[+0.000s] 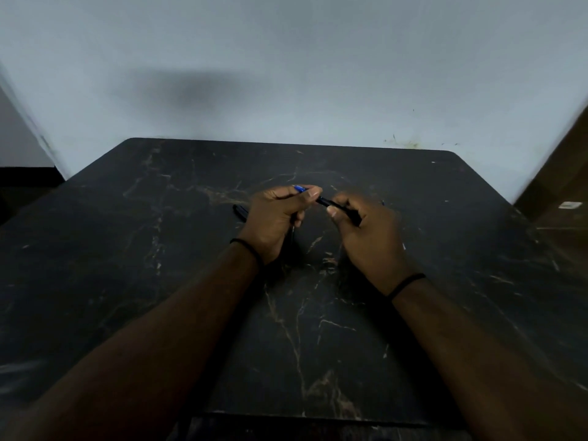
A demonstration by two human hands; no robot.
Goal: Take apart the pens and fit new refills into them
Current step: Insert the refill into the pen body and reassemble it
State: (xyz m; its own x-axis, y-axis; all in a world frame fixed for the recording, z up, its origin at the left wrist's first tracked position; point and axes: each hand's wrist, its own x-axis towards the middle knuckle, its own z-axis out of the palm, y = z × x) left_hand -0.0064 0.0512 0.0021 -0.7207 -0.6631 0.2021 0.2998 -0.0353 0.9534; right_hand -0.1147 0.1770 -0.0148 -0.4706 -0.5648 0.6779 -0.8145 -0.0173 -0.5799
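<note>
While both hands are meeting above the dark marble table [127,281], I am reading the view as follows.
Left hand [275,214]: pinching a blue-tipped pen piece [299,188] between thumb and fingers.
Right hand [370,237]: closing around a black pen barrel [337,207].
Barrel: pointing toward the left fingertips.
Spare black pen [240,211]: lying on the table, just beside the left hand.
Wrists: each wearing a black band [409,283].

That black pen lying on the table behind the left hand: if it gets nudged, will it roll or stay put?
The black pen looks slim and round, so it would probably roll on the smooth dark table. It seems light and stiff, so a small nudge from the left hand may shift it. Whether it has a clip to stop it cannot be told.
</note>
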